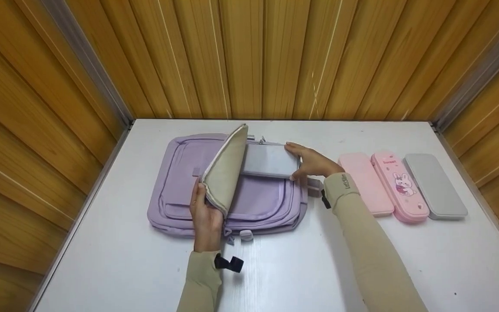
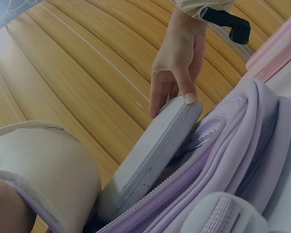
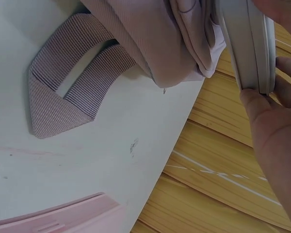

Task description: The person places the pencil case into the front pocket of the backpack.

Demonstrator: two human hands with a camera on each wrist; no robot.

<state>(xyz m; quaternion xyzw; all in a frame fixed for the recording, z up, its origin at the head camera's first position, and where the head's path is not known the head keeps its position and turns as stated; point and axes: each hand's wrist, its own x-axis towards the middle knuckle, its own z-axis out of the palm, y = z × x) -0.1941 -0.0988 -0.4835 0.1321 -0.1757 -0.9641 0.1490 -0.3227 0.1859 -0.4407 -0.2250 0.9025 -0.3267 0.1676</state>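
Observation:
A lilac backpack [image 1: 180,186] lies on the white table with its front panel [image 1: 225,171] lifted, the beige lining showing. My left hand [image 1: 206,216] grips the edge of that panel and holds it up. In my right hand [image 1: 314,162] is a pale grey hard case [image 1: 269,160], pinched at its right end between thumb and fingers. The case's left end disappears behind the raised panel. In the left wrist view, the case [image 2: 148,155] slants down into the unzipped opening, beside the zipper teeth [image 2: 169,194]. The right wrist view shows fingers around the case's end.
Right of the backpack lie a plain pink case [image 1: 366,184], a pink rabbit-print pencil case [image 1: 399,186] and a grey case [image 1: 435,186] in a row. A webbing strap [image 3: 63,82] loops out from the bag onto the table. Wood-look panels [image 1: 284,60] stand around the table.

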